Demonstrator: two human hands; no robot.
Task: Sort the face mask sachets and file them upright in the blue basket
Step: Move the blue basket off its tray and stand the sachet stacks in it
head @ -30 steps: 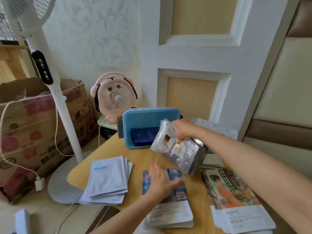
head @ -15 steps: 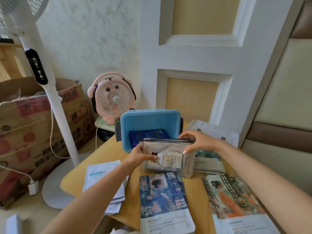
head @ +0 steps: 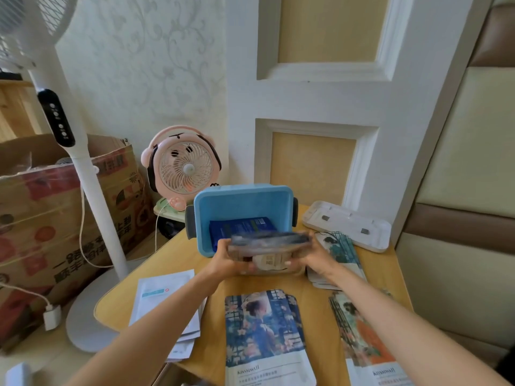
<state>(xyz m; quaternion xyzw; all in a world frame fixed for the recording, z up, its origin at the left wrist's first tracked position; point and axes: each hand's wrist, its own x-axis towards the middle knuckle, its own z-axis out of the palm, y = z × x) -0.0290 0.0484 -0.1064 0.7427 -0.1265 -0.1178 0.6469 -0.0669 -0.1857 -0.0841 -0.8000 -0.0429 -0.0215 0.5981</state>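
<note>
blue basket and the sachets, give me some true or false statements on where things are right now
1. The left hand and right hand both hold the silver sachets in front of the blue basket. True.
2. The basket is empty. False: dark blue sachets stand in it.
3. The pink fan stands left of the basket. True.
4. The white sachets lie at the right side of the table. False: they lie at its left side.

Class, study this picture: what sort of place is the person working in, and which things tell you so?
Probably a room in a home, not a shop or workshop: patterned wallpaper, a small pink fan, and a cardboard box on the floor beside the wooden table.
</note>
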